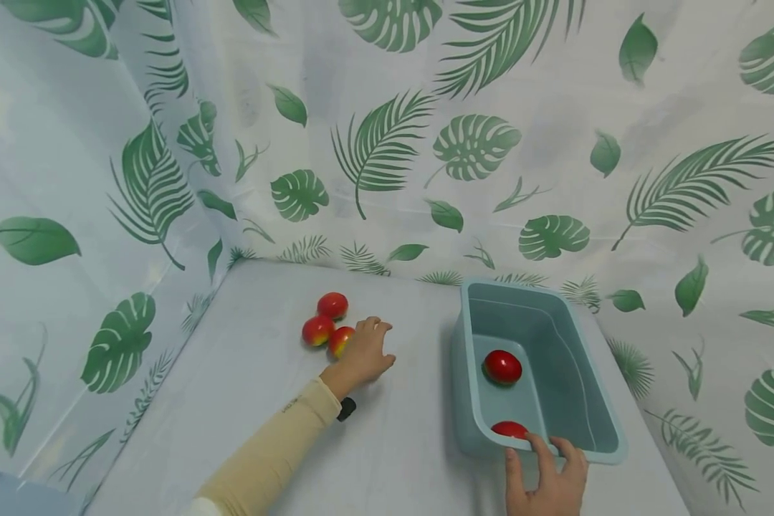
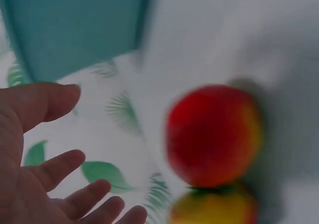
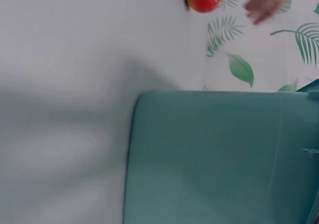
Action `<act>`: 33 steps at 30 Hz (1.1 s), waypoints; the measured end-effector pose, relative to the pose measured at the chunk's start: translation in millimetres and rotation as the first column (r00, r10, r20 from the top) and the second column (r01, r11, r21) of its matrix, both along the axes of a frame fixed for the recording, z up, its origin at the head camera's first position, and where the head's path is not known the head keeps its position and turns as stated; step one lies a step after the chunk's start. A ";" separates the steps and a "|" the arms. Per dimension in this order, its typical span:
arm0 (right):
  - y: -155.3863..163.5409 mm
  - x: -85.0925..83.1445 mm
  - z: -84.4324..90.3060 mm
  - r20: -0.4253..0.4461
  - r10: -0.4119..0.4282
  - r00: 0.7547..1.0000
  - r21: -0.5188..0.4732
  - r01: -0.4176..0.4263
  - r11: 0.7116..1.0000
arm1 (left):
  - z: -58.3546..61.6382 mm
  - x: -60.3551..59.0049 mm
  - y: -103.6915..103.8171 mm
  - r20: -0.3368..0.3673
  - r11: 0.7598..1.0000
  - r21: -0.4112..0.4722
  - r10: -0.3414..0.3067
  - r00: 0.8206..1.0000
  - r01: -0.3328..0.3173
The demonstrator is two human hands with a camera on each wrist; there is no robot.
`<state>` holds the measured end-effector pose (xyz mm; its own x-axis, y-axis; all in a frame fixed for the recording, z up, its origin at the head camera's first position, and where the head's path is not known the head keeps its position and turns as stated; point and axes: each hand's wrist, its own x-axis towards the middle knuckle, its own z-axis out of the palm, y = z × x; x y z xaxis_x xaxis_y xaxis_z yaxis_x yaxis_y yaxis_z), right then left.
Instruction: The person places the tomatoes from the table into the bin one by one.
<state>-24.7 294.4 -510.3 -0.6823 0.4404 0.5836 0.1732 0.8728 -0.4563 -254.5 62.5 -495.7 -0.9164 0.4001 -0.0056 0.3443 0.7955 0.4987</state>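
A staged recording booth is shown, not a lived-in room. The space is closed off on three sides by a white curtain (image 1: 387, 143) printed with green palm and monstera leaves, hung as a backdrop behind and beside the table (image 1: 264, 401). The table is covered in plain pale sheeting, and its far left corner is met directly by the curtain folds. No walls, furniture or appliances are seen past the fabric. Only props are laid out: red fruit-like balls (image 1: 325, 326) near the far left corner and a teal plastic tub (image 1: 555, 430) toward the right edge. Even, diffuse lighting is seen throughout.
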 end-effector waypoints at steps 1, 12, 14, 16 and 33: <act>-0.1 -0.1 -0.1 -0.001 -0.002 1.000 0.002 0.002 1.000 | -5.4 -0.1 -3.1 0.022 0.999 -0.037 0.005 1.000 -0.004; -1.4 -0.1 2.6 0.023 -0.014 1.000 -0.011 0.014 1.000 | -43.2 8.4 -10.3 -0.059 0.988 -0.154 -0.002 0.998 -0.007; -2.0 -0.1 2.8 0.030 -0.022 0.999 -0.012 0.022 1.000 | -48.1 9.5 -9.9 -0.070 0.987 -0.163 -0.004 0.998 -0.008; -2.0 0.1 2.6 0.030 -0.021 0.999 -0.011 0.022 1.000 | -52.0 10.0 -9.4 -0.081 0.986 -0.166 -0.005 0.997 -0.009; -0.5 2.0 0.2 0.034 -0.020 0.999 -0.004 0.020 1.000 | -64.1 10.2 -6.9 -0.111 0.992 -0.123 0.003 0.994 -0.017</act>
<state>-22.7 293.9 -510.1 -0.6927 0.4564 0.5584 0.2057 0.8671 -0.4536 -244.3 55.7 -559.9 -0.9181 0.3936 0.0469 0.3836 0.8522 0.3559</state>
